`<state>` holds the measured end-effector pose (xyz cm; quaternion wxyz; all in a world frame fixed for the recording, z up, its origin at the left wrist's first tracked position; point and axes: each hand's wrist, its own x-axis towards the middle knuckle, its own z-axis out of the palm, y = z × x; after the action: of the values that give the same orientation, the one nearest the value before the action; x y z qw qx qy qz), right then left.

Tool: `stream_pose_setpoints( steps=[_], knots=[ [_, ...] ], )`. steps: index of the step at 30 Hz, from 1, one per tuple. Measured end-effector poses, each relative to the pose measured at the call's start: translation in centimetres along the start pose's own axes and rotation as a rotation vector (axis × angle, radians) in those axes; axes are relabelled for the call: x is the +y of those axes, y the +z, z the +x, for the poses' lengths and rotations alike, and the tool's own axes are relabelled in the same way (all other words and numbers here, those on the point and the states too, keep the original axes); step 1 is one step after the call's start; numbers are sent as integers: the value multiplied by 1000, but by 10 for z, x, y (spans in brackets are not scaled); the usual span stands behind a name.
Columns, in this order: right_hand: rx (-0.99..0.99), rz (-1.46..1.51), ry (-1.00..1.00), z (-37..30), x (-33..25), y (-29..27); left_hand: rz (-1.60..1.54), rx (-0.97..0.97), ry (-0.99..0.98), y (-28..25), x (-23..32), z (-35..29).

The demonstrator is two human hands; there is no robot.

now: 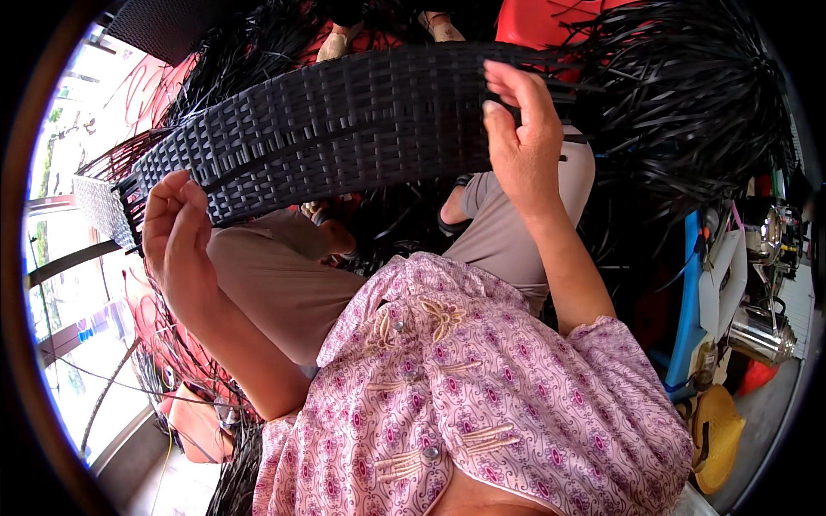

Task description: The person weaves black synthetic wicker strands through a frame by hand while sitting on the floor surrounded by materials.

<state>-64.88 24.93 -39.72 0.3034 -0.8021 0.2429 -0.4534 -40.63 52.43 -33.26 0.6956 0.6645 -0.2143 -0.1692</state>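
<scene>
A curved panel of black woven plastic strips lies across above my knees, its left end lower than its right. My left hand is at the panel's left end, fingers curled in toward the thumb; what they pinch, if anything, is too small to make out. Close to the right end, my right hand is raised over the weave, fingers bent and thumb standing apart from them. A dark line, like a gap or a loose strip, slants across the weave from near my left hand. Strip ends stick out at both ends of the panel.
A large bundle of loose black strips fills the upper right, beside a red plastic seat. Another person's shoes show beyond the panel. Rightward are a blue board, a metal kettle and a straw hat.
</scene>
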Motion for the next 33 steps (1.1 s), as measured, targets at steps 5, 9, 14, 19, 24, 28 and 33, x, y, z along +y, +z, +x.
stream_pose_setpoints(
  steps=[5, 9, 14, 19, 24, 28, 33],
  knots=[
    [-400, 522, -212, 11, -73, 30, 16, -207, 210, 73, 46, -41],
    [-611, 685, -80, 6, -62, 13, -9, -231, 198, 93, 42, -50],
    [-497, 699, 343, -17, -40, -28, 170, -476, 183, 131, -48, -33],
    [-222, 563, 497, -21, -14, -31, 628, -650, 527, 189, -107, -66],
    [-278, 217, 416, -9, 6, 23, 770, -704, 637, 192, -115, -60],
    [-316, 13, 373, -10, 16, 46, 528, -446, 402, 168, -119, -53],
    [-189, -149, 226, -13, 19, 59, 253, -221, 90, 158, -122, -18]
  ],
)
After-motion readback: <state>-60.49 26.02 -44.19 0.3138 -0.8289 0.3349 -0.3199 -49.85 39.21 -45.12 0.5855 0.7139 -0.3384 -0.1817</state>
